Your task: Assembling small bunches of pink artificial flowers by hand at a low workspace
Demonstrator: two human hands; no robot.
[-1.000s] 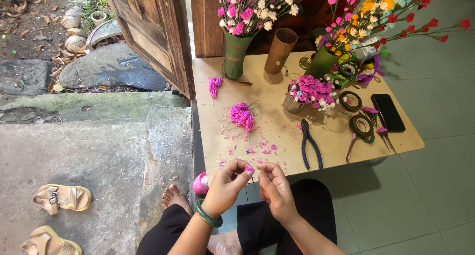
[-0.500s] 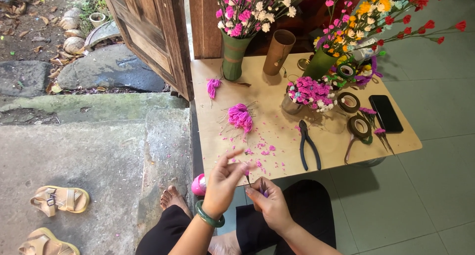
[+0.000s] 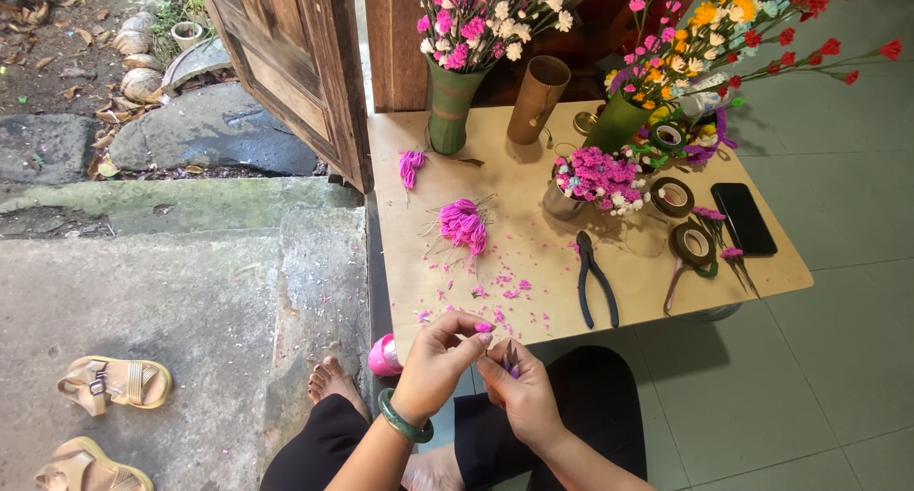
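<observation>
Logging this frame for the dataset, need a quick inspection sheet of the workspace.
Surface: low wooden table, pink scraps near its front edge.
Job's things: small pink flower piece pinched by left hand; right hand beside it, holding thin stems.
Clutter: pliers, tape rolls, black phone, pink tuft, green vase of flowers.
Hands: both closed on the work.
Cables: nothing seen.
Surroundings: wooden door, sandals, tiled floor.

Your left hand [image 3: 440, 356] pinches a small pink flower piece [image 3: 484, 327] at its fingertips, just beside your right hand [image 3: 519, 391], which grips thin dark stems [image 3: 511, 358]. Both hover over the near edge of the low wooden table [image 3: 533, 262], with black pliers [image 3: 595, 280] and pink scraps [image 3: 495, 296] nearby
</observation>
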